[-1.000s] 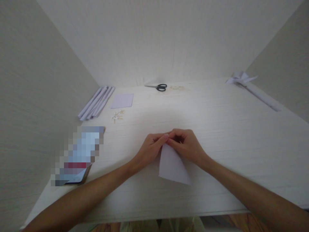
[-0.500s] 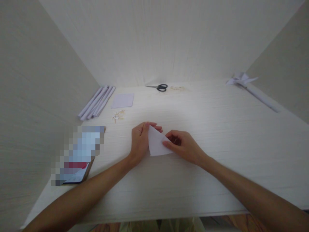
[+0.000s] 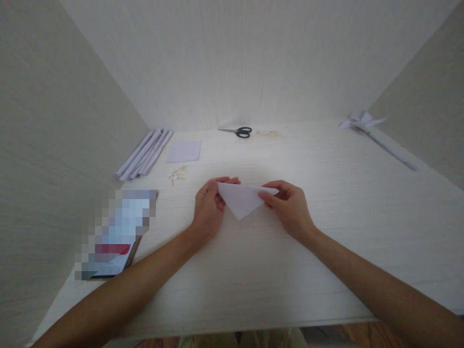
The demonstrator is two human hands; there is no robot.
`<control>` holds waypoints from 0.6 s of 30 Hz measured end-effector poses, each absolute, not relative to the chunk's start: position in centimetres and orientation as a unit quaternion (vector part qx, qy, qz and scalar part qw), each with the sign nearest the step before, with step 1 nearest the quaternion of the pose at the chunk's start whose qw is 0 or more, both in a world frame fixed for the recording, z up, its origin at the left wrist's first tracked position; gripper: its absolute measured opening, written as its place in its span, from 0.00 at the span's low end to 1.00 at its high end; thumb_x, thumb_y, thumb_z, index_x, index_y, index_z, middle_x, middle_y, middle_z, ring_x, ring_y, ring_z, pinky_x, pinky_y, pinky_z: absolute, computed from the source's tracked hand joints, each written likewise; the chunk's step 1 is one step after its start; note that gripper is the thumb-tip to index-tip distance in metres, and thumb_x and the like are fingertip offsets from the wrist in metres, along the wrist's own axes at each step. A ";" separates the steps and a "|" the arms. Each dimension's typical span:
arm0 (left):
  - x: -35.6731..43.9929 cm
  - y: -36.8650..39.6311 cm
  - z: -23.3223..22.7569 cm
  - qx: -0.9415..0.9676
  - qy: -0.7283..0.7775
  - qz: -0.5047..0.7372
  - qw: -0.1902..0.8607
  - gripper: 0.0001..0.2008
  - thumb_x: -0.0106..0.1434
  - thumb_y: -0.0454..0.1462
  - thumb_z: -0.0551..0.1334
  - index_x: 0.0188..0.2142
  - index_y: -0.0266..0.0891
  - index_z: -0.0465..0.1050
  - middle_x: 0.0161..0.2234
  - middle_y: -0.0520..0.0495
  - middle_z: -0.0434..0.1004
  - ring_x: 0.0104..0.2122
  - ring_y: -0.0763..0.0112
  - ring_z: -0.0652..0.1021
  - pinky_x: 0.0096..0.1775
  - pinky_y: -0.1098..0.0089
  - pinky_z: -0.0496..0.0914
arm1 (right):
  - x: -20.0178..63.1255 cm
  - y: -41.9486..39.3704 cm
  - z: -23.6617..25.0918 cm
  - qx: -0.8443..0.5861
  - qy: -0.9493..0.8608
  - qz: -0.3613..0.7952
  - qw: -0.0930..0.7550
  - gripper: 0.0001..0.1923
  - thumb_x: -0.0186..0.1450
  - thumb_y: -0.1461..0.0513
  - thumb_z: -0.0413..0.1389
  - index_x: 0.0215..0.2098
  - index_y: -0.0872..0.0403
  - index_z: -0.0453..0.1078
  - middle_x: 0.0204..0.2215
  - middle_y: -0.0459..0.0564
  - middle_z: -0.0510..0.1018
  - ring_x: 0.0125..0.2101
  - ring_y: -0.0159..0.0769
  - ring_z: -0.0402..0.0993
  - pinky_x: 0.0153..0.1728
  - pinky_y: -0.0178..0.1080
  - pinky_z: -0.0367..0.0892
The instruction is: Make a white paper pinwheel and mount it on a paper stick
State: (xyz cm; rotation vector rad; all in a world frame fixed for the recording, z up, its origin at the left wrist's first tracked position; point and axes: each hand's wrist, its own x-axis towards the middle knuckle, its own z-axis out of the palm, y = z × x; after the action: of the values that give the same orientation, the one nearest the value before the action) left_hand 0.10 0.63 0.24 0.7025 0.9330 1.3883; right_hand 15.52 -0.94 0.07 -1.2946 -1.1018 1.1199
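A pale lilac sheet of paper folded into a triangle [image 3: 242,200] is held just above the white table [image 3: 326,193], long edge on top, point down toward me. My left hand [image 3: 207,210] pinches its left corner between thumb and fingers. My right hand [image 3: 290,208] pinches its right corner. Both forearms reach in from the near edge of the table.
At the back left lie several rolled paper tubes [image 3: 144,152], a flat lilac sheet [image 3: 184,151] and small bits [image 3: 177,173]. Black-handled scissors [image 3: 239,131] rest by the back wall. A folded paper piece on a long roll [image 3: 377,133] lies at the right. A blurred phone [image 3: 116,234] sits at the left.
The paper was hanging point-up from both hands pinched together. It has been turned and lifted, and my hands have spread apart to its two corners, long edge now on top.
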 end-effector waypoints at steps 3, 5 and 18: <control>0.2 0.8 0.3 0.286 0.391 0.597 0.640 0.11 0.61 0.37 0.51 0.31 0.34 0.69 0.32 0.44 0.77 0.35 0.72 0.76 0.40 0.68 0.69 | 15.4 -0.7 -0.1 -0.509 -0.407 0.479 0.589 0.12 0.47 0.59 0.61 0.29 0.55 0.70 0.14 0.40 0.67 0.15 0.23 0.60 0.16 0.29 0.58; 0.3 0.8 0.3 0.277 0.386 0.591 0.652 0.11 0.61 0.37 0.50 0.30 0.34 0.69 0.32 0.44 0.77 0.35 0.72 0.76 0.41 0.69 0.69 | 15.4 -0.6 -0.1 -0.490 -0.390 0.481 0.614 0.11 0.47 0.61 0.61 0.30 0.54 0.71 0.13 0.39 0.66 0.15 0.23 0.60 0.16 0.29 0.58; 0.2 1.0 0.1 0.261 0.385 0.579 0.670 0.13 0.61 0.37 0.49 0.30 0.34 0.70 0.32 0.44 0.77 0.34 0.74 0.75 0.40 0.71 0.69 | 15.7 -0.5 -0.5 -0.459 -0.419 0.418 0.663 0.11 0.49 0.62 0.60 0.32 0.51 0.73 0.28 0.46 0.76 0.22 0.26 0.65 0.25 0.34 0.65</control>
State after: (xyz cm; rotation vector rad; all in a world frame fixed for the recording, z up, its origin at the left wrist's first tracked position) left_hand 0.16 1.02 0.12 0.5891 0.8668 1.3052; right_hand 15.69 -0.53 -0.46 -1.0372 -0.9469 0.9448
